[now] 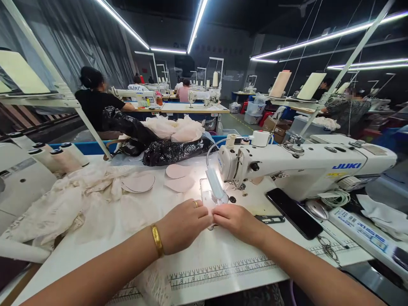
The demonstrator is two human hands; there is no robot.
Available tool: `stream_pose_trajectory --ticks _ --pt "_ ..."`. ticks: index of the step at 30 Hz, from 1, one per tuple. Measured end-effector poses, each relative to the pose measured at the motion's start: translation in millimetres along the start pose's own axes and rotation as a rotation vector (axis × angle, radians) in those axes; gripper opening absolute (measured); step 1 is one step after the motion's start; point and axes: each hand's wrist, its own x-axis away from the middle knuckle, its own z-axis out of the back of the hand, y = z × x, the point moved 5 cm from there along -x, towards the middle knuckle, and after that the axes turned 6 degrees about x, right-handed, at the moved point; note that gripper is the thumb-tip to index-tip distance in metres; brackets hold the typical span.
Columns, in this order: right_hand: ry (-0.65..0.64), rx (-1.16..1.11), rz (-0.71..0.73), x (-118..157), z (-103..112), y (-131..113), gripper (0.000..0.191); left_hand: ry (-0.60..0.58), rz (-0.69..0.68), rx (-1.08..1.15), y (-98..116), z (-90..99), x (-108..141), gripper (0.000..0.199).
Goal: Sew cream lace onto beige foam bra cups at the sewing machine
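Note:
Both of my hands meet in front of the needle area of a white sewing machine (306, 159). My left hand (185, 225), with a ring and a gold bracelet at the wrist, pinches a small piece of pale fabric (210, 216). From the other side, the fingertips of my right hand (239, 221) press on the same piece, most of which the fingers hide. A lit lamp (214, 182) on a bendable neck shines just beyond my fingers. To the left lie pale rounded pads (180, 184) and a heap of cream lace fabric (92, 199).
A black phone (295, 213), a dark cutter (270, 219) and a computer mouse (316, 210) lie right of my right hand. Black plastic bags (178, 151) are behind the table. Thread cones (74, 155) stand at left. Several people sit at other machines.

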Motion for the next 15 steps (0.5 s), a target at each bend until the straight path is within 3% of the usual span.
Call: stream_pose_trajectory --ticks 6,9,15 --pt "0.045 0.225 0.196 4.0 9.5 14.1 0.036 0.058 0.085 0.007 -24.3 -30.4 -18.7 0.023" --pt "0.026 0.237 0.202 10.0 13.4 14.4 0.037 0.144 0.098 0.077 -22.6 -31.8 -15.3 0.022" --pt "-0.055 0.148 0.181 13.2 19.6 13.6 0.036 0.192 0.069 0.205 -19.8 -30.9 -14.0 0.025"
